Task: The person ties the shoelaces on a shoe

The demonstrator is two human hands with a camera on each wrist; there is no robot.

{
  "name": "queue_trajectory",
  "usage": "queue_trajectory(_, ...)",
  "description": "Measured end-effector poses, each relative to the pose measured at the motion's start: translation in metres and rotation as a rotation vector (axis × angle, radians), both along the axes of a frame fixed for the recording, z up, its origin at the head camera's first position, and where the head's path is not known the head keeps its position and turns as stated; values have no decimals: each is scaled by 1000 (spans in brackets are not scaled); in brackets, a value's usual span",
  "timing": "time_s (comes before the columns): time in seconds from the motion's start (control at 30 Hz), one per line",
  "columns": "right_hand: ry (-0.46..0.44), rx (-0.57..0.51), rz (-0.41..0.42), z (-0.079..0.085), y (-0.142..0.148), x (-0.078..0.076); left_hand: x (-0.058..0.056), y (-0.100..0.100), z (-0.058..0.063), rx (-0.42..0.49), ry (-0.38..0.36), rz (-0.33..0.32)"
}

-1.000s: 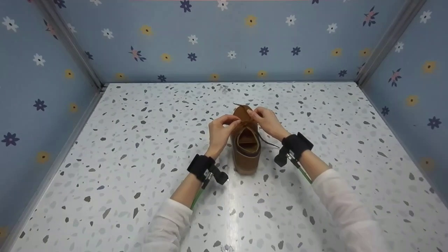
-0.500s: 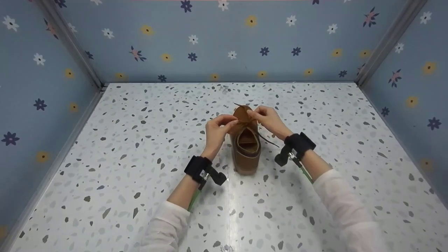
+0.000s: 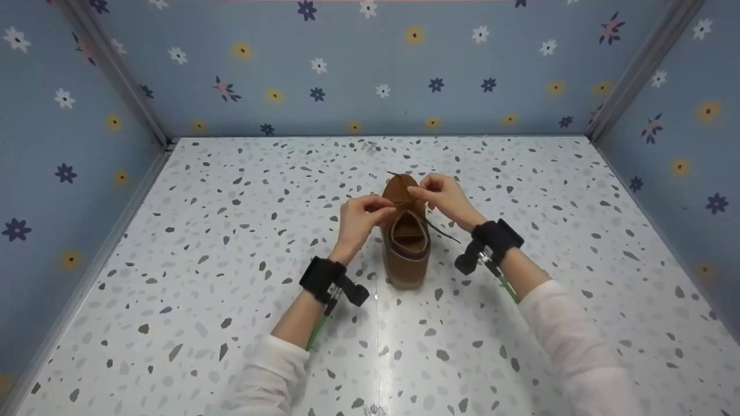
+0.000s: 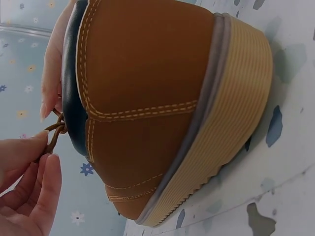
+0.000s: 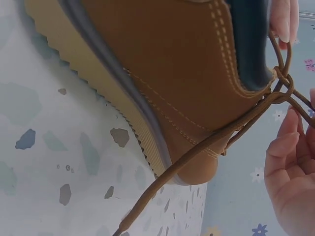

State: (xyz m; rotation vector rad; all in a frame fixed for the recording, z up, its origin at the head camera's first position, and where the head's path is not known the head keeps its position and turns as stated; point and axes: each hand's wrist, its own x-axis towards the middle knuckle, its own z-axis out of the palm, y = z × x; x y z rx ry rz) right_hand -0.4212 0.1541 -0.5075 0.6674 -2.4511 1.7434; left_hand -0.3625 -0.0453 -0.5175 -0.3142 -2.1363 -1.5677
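A brown leather shoe (image 3: 406, 263) stands upright on the speckled surface, toe pointing away. Its brown shoelace (image 5: 283, 83) is knotted over the tongue, with a loop on each side. My left hand (image 3: 358, 219) pinches one loop between thumb and forefinger, left of the knot. On the other side, my right hand (image 3: 446, 196) pinches the lace, with other fingers curled in. One loose lace end hangs down the shoe's right side and lies out to the right; another sticks out past the toe. In the left wrist view, the shoe partly hides the right hand (image 4: 54, 64).
Blue flowered panels (image 3: 370, 69) wall the back and both sides of the white speckled tabletop (image 3: 231, 277). Black wrist straps (image 3: 324, 277) with small cameras and green cables sit on both wrists, close beside the shoe.
My left hand draws out to the left, then lowers slightly back toward the shoe. The right hand shifts a little to the right. Both keep pinching the lace; the shoe stays nearly in place.
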Motion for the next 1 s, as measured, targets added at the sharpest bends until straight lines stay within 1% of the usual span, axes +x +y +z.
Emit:
queue_trajectory(0.07,7,-5,-3,1,0,0,1,-1,0,20,-13,-1)
queue_trajectory(0.17,6,-19,-5,4,0,4,3,-4,-1,31,-12,3)
queue_trajectory(0.33,18,-7,-23,7,0,9,8,-10,-2,44,-17,-34)
queue_trajectory(0.43,19,11,-31,7,0,10,10,-13,-2,60,-21,-67)
queue_trajectory(0.53,5,8,-37,13,-1,14,12,-17,-3,70,-18,-86)
queue_trajectory(0.67,-34,-13,-33,31,-5,27,12,-17,-2,79,-27,-116)
queue_trajectory(0.7,-57,-26,-11,42,-7,35,11,-16,-2,74,-31,-118)
queue_trajectory(0.77,-71,-28,1,53,-11,42,10,-14,-1,55,-39,-118)
queue_trajectory(0.83,-62,-25,28,61,-13,47,9,-11,0,34,-39,-111)
queue_trajectory(0.9,-37,-25,32,75,-17,58,8,-9,0,21,-36,-102)
queue_trajectory(0.93,-5,-5,6,78,-18,61,7,-8,0,20,-36,-100)
queue_trajectory(1.0,23,0,-5,93,-21,74,5,-7,-2,34,-36,-105)
